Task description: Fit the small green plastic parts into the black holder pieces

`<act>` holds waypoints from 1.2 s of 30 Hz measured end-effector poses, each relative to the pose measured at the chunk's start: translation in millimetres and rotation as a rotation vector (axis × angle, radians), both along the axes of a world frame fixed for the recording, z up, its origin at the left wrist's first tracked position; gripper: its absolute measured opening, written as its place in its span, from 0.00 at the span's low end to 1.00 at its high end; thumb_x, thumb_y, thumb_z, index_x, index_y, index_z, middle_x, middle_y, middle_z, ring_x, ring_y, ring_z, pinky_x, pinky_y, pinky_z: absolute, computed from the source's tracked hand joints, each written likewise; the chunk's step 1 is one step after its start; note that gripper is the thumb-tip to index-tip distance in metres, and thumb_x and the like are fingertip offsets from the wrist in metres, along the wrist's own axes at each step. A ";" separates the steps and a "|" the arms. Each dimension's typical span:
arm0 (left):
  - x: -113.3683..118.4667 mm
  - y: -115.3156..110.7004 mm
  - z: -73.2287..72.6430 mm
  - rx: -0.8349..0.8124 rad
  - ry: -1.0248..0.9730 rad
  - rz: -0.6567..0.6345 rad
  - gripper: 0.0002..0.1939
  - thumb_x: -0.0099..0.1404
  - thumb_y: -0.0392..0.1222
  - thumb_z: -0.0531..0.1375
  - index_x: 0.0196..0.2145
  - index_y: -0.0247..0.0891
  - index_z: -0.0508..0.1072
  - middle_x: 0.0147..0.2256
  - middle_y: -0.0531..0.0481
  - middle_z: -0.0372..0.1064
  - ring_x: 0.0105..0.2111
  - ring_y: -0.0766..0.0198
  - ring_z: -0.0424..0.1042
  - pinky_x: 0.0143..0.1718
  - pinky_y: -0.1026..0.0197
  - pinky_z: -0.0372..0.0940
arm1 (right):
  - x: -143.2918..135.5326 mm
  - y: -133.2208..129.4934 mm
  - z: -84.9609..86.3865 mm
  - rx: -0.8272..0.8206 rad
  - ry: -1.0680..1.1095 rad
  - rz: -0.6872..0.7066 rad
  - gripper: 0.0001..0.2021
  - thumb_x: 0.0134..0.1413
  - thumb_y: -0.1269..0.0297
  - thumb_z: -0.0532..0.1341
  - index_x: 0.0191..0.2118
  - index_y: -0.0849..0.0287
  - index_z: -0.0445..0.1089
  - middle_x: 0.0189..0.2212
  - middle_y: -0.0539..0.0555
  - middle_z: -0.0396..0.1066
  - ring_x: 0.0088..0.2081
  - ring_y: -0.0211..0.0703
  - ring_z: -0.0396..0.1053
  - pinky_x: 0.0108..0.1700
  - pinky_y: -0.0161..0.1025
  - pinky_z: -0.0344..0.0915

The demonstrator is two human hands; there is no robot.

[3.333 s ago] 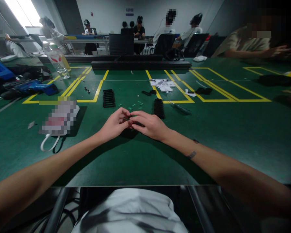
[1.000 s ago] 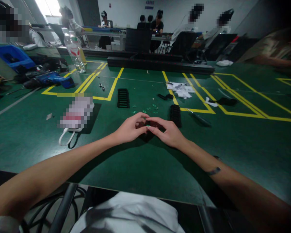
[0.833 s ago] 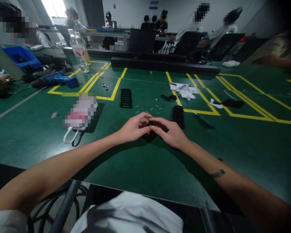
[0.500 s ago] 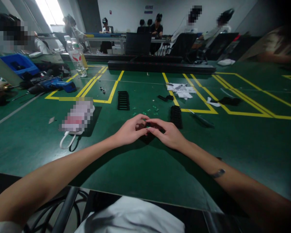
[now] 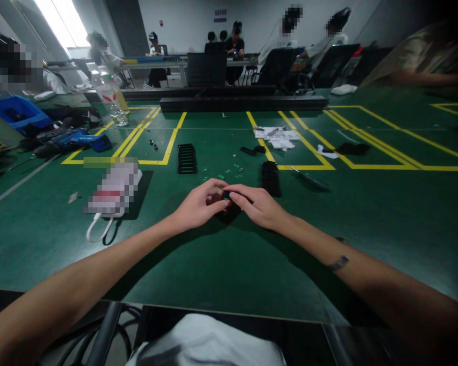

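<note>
My left hand (image 5: 200, 204) and my right hand (image 5: 257, 204) meet over the green table, fingertips nearly touching. Between them is a small dark part (image 5: 226, 194), gripped by the fingers of both hands and mostly hidden. Below it, a dark object (image 5: 229, 213) shows only in part under my palms. Several small green pieces (image 5: 222, 177) lie just beyond my fingers. A black slotted rack (image 5: 187, 158) lies beyond my left hand, and a second black rack (image 5: 270, 179) is close beyond my right hand.
At the left are a pixelated pale device (image 5: 116, 188) with a white strap, a blue power tool (image 5: 78, 141), a blue bin (image 5: 19, 114) and a bottle (image 5: 112, 101). White scraps (image 5: 278, 136) and a dark-handled tool (image 5: 311, 180) lie right. Black bars (image 5: 244, 104) cross behind; people sit beyond.
The whole view has shifted slightly, so most table items appear further left. Both hands remain together around the small dark part, with slight finger movement.
</note>
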State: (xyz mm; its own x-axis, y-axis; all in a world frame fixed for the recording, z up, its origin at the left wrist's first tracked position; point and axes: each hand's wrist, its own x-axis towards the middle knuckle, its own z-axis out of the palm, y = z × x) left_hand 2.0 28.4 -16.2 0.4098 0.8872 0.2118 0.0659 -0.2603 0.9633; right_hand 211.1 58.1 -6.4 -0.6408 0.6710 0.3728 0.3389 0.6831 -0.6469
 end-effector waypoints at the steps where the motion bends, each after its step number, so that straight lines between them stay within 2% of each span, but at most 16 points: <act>1: 0.0 -0.5 0.2 0.005 0.004 0.002 0.20 0.65 0.39 0.62 0.53 0.38 0.64 0.38 0.48 0.72 0.36 0.62 0.74 0.38 0.61 0.68 | 0.1 -0.1 0.2 0.006 0.003 0.004 0.16 0.69 0.60 0.52 0.54 0.57 0.70 0.47 0.55 0.76 0.45 0.45 0.74 0.48 0.39 0.68; 10: 0.7 -2.5 2.4 0.037 0.024 0.006 0.19 0.66 0.41 0.62 0.53 0.37 0.64 0.38 0.48 0.72 0.37 0.62 0.73 0.39 0.60 0.68 | 0.5 -1.0 2.1 0.004 0.000 0.020 0.16 0.70 0.60 0.52 0.55 0.59 0.70 0.42 0.56 0.76 0.41 0.43 0.74 0.44 0.37 0.68; 21: 0.5 -1.9 1.9 0.072 0.057 0.008 0.20 0.67 0.40 0.61 0.55 0.38 0.64 0.39 0.46 0.73 0.38 0.60 0.75 0.41 0.57 0.69 | -1.0 -1.2 1.0 0.026 0.022 0.000 0.15 0.69 0.61 0.52 0.52 0.58 0.71 0.47 0.56 0.75 0.46 0.44 0.74 0.48 0.39 0.67; 27: 0.3 -0.7 0.6 0.068 0.055 -0.006 0.21 0.67 0.39 0.60 0.57 0.38 0.63 0.39 0.47 0.72 0.37 0.60 0.75 0.41 0.57 0.70 | -1.8 -1.3 1.0 0.040 0.032 -0.024 0.14 0.69 0.60 0.53 0.50 0.59 0.72 0.42 0.55 0.76 0.41 0.43 0.74 0.46 0.39 0.67; 36: -0.3 -2.3 1.4 0.061 0.069 -0.001 0.20 0.67 0.40 0.61 0.55 0.38 0.64 0.40 0.46 0.73 0.39 0.59 0.75 0.42 0.56 0.70 | -2.6 -0.1 -0.3 0.056 -0.008 -0.017 0.13 0.68 0.61 0.54 0.49 0.59 0.73 0.45 0.56 0.76 0.44 0.45 0.74 0.46 0.39 0.67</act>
